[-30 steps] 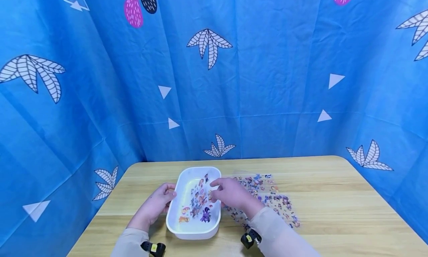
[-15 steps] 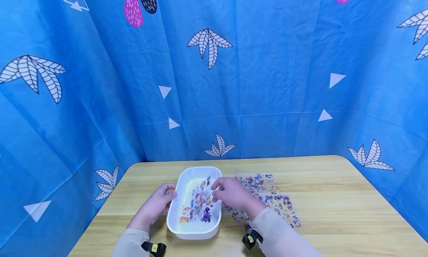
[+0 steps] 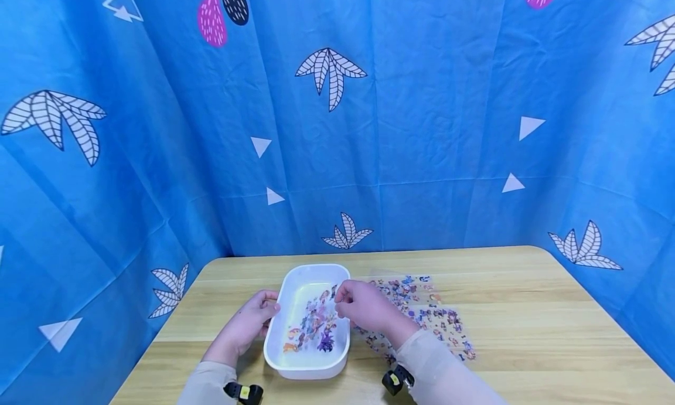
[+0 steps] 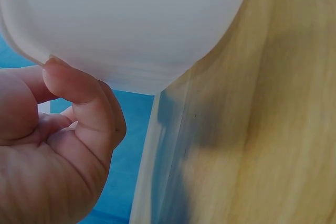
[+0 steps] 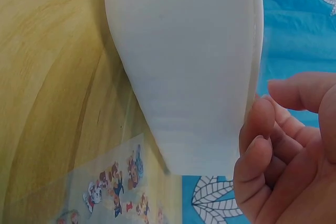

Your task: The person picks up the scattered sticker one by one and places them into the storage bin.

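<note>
White tub (image 3: 307, 372): one, on the table (image 3: 538, 311), long axis near 12 to 6 o'clock. Left hand (image 3: 248, 320): at the tub's 9 o'clock, gripping its side. Right hand (image 3: 366, 305): at the tub's 3 o'clock, fingers curled beside it; whether they pinch anything, cannot tell. Coloured figures (image 3: 319, 320): inside the tub, strung from 7 to 1 o'clock, lying toward 8 o'clock from the right hand, the nearer one. Clear printed sheets (image 3: 445, 323): on the table, 3 o'clock of the tub, partly hidden.
</note>
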### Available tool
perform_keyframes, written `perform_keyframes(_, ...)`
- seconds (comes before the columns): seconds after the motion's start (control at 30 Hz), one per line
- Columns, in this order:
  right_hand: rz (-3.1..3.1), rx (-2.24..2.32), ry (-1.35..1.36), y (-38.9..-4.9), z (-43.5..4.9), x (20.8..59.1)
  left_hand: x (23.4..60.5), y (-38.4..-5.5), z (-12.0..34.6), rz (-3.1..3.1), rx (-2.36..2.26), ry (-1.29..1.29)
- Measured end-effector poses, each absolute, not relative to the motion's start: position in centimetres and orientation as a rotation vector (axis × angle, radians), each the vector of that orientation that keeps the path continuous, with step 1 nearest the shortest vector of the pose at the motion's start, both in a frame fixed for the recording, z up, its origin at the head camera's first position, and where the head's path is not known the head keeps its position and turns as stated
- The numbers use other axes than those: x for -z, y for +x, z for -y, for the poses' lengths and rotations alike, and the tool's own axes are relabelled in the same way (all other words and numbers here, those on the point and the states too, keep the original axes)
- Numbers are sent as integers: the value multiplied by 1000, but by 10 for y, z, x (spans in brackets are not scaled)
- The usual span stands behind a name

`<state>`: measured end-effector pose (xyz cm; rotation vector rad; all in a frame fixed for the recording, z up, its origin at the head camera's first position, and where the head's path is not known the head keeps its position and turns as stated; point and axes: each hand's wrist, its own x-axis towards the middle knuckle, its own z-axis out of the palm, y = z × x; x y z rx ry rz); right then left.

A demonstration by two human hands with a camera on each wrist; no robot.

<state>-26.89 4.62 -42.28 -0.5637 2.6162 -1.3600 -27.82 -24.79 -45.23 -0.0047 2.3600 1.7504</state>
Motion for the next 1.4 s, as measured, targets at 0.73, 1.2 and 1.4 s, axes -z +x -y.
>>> perform_keyframes(0.73,-2613,1374,-651,-273,-55,422,452,-277,248,-2349,-1762,-9)
perform_keyframes(1.2,-2635,1440,-497,-290,-99,423,453,-277,249,-2348,-1768,-2)
perform_keyframes(1.4,-2675,1475,-469,-298,-125,423,454,-277,249,-2346,-1767,0)
